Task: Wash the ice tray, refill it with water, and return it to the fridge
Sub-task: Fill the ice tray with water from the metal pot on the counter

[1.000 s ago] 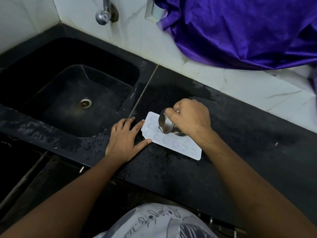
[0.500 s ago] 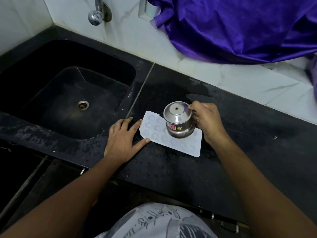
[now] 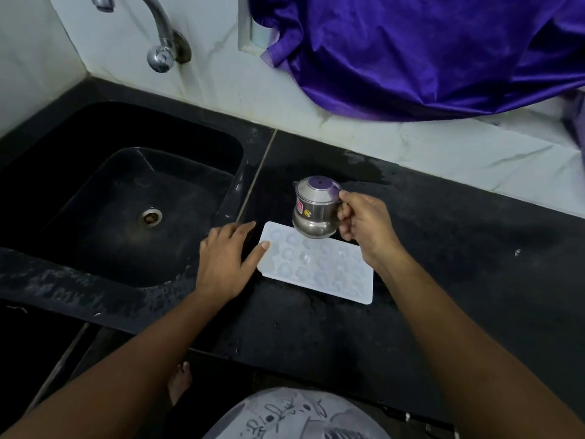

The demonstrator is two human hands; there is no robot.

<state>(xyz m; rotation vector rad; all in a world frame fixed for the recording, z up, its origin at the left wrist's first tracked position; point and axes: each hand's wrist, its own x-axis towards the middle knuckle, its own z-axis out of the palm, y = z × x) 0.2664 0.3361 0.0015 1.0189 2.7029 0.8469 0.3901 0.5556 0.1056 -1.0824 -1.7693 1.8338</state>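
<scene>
Tray edge — behind jug

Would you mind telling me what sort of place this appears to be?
Most likely a home kitchen: a black counter with a sunken sink below a wall tap, and an ice tray on it, with a steel mug in the right hand.

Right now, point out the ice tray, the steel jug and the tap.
ice tray [image 3: 318, 269]: head view, on the middle of its moulded cups.
steel jug [image 3: 316, 226]: head view, on its rounded lower body.
tap [image 3: 160, 58]: head view, on the round chrome knob near the wall.
</scene>
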